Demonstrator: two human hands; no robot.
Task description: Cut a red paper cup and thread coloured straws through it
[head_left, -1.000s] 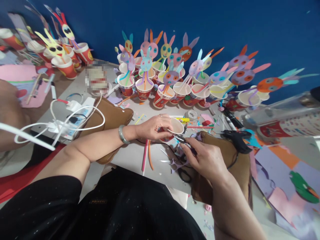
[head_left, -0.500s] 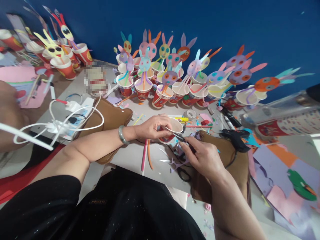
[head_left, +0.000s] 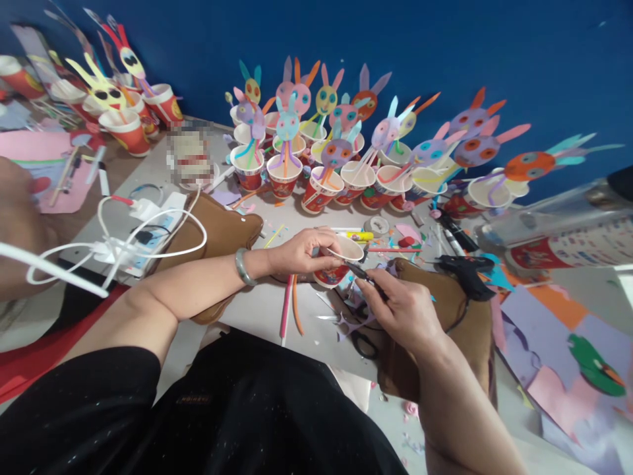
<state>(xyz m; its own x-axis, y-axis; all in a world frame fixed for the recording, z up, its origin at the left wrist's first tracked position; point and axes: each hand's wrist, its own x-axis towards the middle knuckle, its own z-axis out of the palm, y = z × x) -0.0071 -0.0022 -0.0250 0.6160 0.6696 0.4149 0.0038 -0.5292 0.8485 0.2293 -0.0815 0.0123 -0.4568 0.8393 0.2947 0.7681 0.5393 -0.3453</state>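
Note:
My left hand (head_left: 311, 251), a bangle at its wrist, is closed in a pinch over the near left side of a red-and-white paper cup (head_left: 349, 247). What lies between its fingertips is too small to make out. My right hand (head_left: 400, 303) grips a slim black tool (head_left: 356, 269), its tip close to the left fingertips at the cup's near side. The fingers hide most of the tool, so its exact kind is unclear. Below the cup lie a pink straw (head_left: 285, 310), an orange strip (head_left: 297, 310) and black-handled scissors (head_left: 364, 344).
Several cups with paper rabbit heads (head_left: 321, 191) stand along the blue wall. A black glue gun (head_left: 467, 274) lies on a brown cushion at right; another brown cushion (head_left: 212, 224) is left. A power strip (head_left: 163, 227) with white cables and a tall clear tube (head_left: 558, 218) flank them.
The black tool's tip has shifted slightly at the left fingertips, and the cup has tilted or moved a little. Both hands stay in nearly the same place.

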